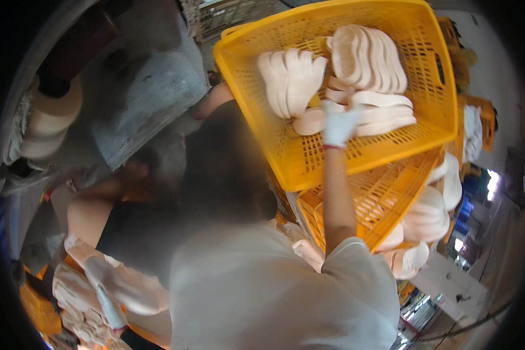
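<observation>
Inside the yellow plastic crate (297,169), several pale pinkish-cream shoe soles stand and lie in bunches. My right hand (339,123), in a white knitted glove, reaches over them with its fingers apart. It is at the left end of a stack of lying soles (385,119), and a single sole (309,122) lies just left of it. Upright soles fill a left bunch (291,79) and a right bunch (367,58). Low at the left, my gloved left hand (111,309) rests beside a heap of pale soles (76,291); its fingers are not clear.
A second yellow crate (379,198) sits under the first one, tilted. Further pale soles (426,216) are piled to its right. A grey metal surface (151,99) with a sharp corner stands at the left, near large pale rolls (52,116).
</observation>
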`<state>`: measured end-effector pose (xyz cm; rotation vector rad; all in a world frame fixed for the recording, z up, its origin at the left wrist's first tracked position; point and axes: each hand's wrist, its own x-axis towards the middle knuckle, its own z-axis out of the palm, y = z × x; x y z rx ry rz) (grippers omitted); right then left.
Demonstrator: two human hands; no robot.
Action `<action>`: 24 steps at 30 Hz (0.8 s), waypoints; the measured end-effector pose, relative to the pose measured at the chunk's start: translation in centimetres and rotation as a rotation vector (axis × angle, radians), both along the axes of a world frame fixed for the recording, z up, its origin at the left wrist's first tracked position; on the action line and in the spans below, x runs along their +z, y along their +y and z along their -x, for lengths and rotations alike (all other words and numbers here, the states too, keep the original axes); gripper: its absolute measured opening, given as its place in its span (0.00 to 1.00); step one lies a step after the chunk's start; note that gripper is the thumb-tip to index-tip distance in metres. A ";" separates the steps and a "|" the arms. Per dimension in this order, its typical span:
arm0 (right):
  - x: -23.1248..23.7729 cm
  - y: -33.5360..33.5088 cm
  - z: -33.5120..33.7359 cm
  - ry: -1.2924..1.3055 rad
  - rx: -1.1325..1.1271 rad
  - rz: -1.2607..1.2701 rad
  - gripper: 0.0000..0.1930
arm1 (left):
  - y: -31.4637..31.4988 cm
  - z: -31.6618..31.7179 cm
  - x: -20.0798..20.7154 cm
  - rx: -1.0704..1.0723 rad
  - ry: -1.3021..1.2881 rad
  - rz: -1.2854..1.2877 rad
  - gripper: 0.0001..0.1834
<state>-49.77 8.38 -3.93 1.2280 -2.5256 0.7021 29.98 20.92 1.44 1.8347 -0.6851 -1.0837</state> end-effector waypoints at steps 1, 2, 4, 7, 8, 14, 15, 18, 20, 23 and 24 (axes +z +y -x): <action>0.5 -0.8 5.0 -0.236 -0.171 -0.119 0.31 | 2.2 -1.3 1.2 0.035 -0.067 -0.065 0.25; 0.3 -1.9 8.8 -0.155 -0.189 -0.332 0.31 | 4.6 -2.1 2.7 0.068 -0.131 -0.122 0.26; 0.5 -2.2 14.9 -0.083 -0.057 -0.494 0.29 | 9.2 -2.4 6.3 0.088 -0.248 -0.208 0.27; 0.0 -3.5 19.0 0.013 0.057 -0.584 0.27 | 12.4 1.6 10.6 -0.010 -0.300 -0.150 0.28; -0.3 -4.3 19.0 0.039 0.069 -0.596 0.26 | 12.2 3.9 11.7 -0.048 -0.287 -0.130 0.28; 5.0 -4.8 13.7 0.132 0.085 -0.545 0.22 | -0.1 16.3 16.7 -0.138 0.051 0.134 0.28; 6.4 -3.6 12.3 0.153 0.078 -0.519 0.22 | -2.9 18.6 16.4 -0.201 -0.001 0.159 0.30; 9.9 0.6 6.9 0.182 0.097 -0.447 0.20 | -8.5 27.4 14.3 -0.457 0.125 0.201 0.44; 10.4 3.1 1.7 0.072 0.211 -0.362 0.20 | -10.9 34.7 10.9 -0.839 0.160 0.363 0.57; 12.4 6.5 -5.5 -0.334 0.316 0.045 0.19 | -11.1 47.4 6.4 -1.027 -0.187 0.587 0.69; 12.8 6.9 -7.2 -0.441 0.466 0.149 0.19 | -11.7 50.9 4.9 -1.058 -0.248 0.675 0.71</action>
